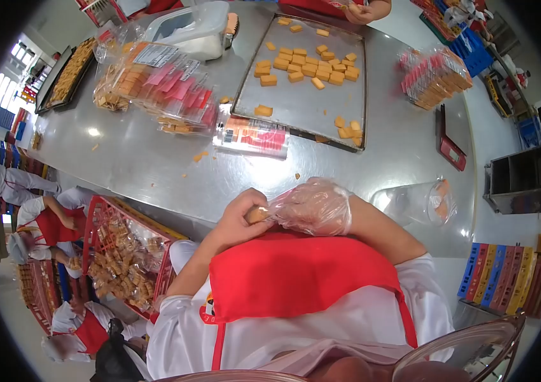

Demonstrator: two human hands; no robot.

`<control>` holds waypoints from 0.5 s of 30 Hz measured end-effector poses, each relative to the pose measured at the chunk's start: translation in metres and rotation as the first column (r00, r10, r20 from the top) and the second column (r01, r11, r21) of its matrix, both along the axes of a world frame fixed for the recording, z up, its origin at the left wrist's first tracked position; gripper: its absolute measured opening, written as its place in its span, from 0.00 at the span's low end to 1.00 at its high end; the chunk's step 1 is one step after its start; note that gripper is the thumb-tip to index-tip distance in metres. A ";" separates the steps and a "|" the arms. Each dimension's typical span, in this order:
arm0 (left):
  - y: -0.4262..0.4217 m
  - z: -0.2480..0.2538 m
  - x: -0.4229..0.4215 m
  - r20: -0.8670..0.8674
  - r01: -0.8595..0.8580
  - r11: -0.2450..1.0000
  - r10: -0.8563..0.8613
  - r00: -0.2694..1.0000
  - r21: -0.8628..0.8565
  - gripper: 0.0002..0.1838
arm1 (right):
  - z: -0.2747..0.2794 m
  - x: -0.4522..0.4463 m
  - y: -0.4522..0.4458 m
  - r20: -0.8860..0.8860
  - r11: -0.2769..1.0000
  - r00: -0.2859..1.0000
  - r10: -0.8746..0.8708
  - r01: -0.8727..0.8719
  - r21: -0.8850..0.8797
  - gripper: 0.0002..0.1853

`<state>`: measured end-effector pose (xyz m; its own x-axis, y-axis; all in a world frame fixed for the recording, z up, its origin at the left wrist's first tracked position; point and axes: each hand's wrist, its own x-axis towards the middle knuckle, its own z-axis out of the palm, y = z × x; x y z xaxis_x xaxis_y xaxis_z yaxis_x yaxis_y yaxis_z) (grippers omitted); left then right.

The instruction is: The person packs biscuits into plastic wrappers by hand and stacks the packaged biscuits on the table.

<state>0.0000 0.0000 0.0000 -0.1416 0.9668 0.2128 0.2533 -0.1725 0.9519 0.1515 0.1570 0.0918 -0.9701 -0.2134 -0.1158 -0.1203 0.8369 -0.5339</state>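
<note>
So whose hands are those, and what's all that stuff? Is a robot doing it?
There's no robot here, just a person. The one picture comes from a camera on that person's head, looking forward and down, so their red apron shows below. The left hand is bare and holds a light-brown piece; the right hand, in a clear plastic glove, is close beside it, though I can't tell whether it grips anything. On the metal table lie a tray of small yellow-brown blocks and some filled plastic packets.

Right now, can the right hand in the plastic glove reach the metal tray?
Probably yes: mostly bare table separates the right hand from the near edge of the tray. However, that hand is close to the left hand and may be busy.
</note>
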 end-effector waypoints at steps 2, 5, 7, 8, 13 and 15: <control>0.004 0.002 0.003 -0.117 -0.028 0.998 0.035 0.993 0.058 0.18 | -0.004 0.004 0.003 -0.097 1.000 0.995 -0.005 0.003 -0.019 0.13; -0.004 0.012 -0.002 -0.078 0.003 1.000 -0.001 0.997 0.021 0.17 | 0.001 -0.002 -0.003 0.028 0.997 0.999 0.036 -0.034 -0.071 0.10; -0.002 0.013 0.002 -0.054 0.003 0.999 -0.001 0.999 0.036 0.14 | 0.001 0.003 -0.005 0.006 1.000 1.000 0.023 -0.023 -0.009 0.10; -0.003 0.014 0.004 -0.044 0.005 0.999 -0.003 0.999 0.037 0.13 | 0.002 0.005 -0.007 -0.007 1.000 1.000 0.015 -0.015 0.016 0.09; 0.001 0.018 0.005 -0.186 -0.002 0.999 0.009 0.983 0.039 0.24 | 0.004 0.018 -0.004 -0.095 0.976 0.990 -0.105 0.084 -0.201 0.10; 0.006 0.008 0.000 -0.160 -0.023 0.993 0.041 0.986 0.116 0.34 | 0.000 0.051 0.015 -0.318 0.933 0.887 -0.336 0.268 -0.240 0.10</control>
<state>0.0002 0.0064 0.0083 -0.1270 0.9307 0.3430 0.4097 -0.2657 0.8727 0.2020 0.1717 0.0923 -0.9609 0.1123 0.2530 -0.0837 0.7534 -0.6522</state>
